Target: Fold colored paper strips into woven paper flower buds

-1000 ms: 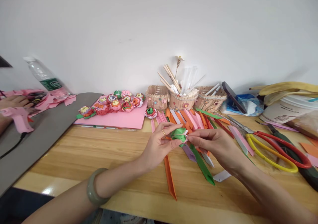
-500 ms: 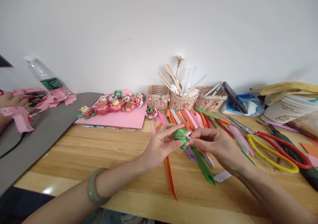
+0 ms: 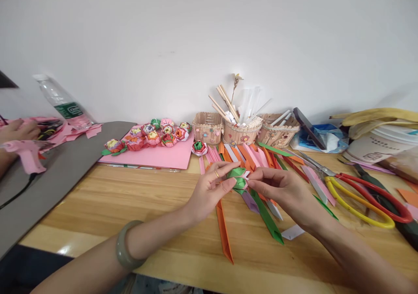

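Observation:
Between my hands is a folded paper flower (image 3: pixel 239 182), green on the outside with white and pink tips at its right side. My left hand (image 3: pixel 210 189) pinches it from the left between thumb and fingers. On the right, my right hand (image 3: pixel 277 187) has its thumb and fingertips closed on the flower's edge. Under and behind it lies a spread of folded paper strips (image 3: pixel 266 218) in orange, green, pink and white. One finished-looking paper flower (image 3: pixel 199 148) in pink and green sits just behind these strips.
Several paper flowers (image 3: pixel 152 138) stand on pink paper (image 3: pixel 173 157). Three baskets (image 3: pixel 207 128) line the wall. Red-and-yellow-handled scissors (image 3: pixel 362 194) lie at right, near a white tub (image 3: pixel 380 144). At left are a pink glue gun (image 3: pixel 28 155), a bottle (image 3: pixel 65 102) and another person's hand (image 3: pixel 19 131).
My left thumb has shifted slightly up along the paper flower, and the flower has turned a little. Both hands otherwise stay in place.

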Demonstrator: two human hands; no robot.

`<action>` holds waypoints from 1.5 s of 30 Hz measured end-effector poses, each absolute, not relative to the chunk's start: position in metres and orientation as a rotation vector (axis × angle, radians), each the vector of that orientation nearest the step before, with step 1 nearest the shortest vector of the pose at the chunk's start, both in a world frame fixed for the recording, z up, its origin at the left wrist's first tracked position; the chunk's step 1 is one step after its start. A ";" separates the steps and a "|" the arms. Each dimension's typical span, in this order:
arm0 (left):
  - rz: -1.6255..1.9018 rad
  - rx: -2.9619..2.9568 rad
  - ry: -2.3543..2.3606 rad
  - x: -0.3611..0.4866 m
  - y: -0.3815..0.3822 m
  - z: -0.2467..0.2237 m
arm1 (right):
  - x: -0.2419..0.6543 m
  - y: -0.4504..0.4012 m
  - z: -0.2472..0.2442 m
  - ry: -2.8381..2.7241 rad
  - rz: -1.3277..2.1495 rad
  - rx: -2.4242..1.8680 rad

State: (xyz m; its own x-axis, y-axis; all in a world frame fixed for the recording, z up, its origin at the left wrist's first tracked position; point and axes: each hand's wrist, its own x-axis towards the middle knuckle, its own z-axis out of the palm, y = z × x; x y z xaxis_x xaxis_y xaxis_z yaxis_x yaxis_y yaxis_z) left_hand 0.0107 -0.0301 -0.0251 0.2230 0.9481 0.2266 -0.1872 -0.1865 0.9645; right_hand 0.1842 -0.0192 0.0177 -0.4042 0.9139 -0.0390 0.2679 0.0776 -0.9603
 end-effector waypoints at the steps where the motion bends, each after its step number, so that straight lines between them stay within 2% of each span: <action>1: 1.249 1.349 0.797 0.011 -0.030 -0.025 | 0.184 -0.019 0.017 -1.726 1.374 -1.174; 6: 1.259 1.374 0.763 0.011 -0.031 -0.027 | 0.183 -0.018 0.015 -1.714 1.395 -1.193; 15: 1.293 1.333 0.806 0.011 -0.030 -0.024 | 0.183 -0.021 0.020 -1.899 1.156 -1.116; 23: 1.293 1.375 0.779 0.012 -0.031 -0.023 | 0.179 -0.022 0.014 -1.822 1.195 -1.198; 27: 1.275 1.315 0.757 0.012 -0.032 -0.024 | 0.177 -0.024 0.011 -1.865 1.077 -1.193; 34: 1.321 1.257 0.707 0.014 -0.030 -0.026 | 0.175 -0.033 0.009 -2.041 0.570 -1.146; 41: 1.390 1.203 0.738 0.016 -0.028 -0.029 | 0.177 -0.038 -0.006 -2.146 -0.596 -0.919; 45: 1.356 1.107 0.714 0.017 -0.029 -0.030 | 0.180 -0.037 -0.007 -2.161 -0.665 -0.829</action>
State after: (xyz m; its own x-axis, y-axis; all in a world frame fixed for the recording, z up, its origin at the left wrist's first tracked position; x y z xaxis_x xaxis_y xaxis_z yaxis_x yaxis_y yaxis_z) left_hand 0.0167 -0.0291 -0.0301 0.1368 0.9715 0.1937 -0.3904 -0.1269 0.9119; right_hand 0.1805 -0.0372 -0.0066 -0.5361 0.3534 0.7666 0.7235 0.6603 0.2016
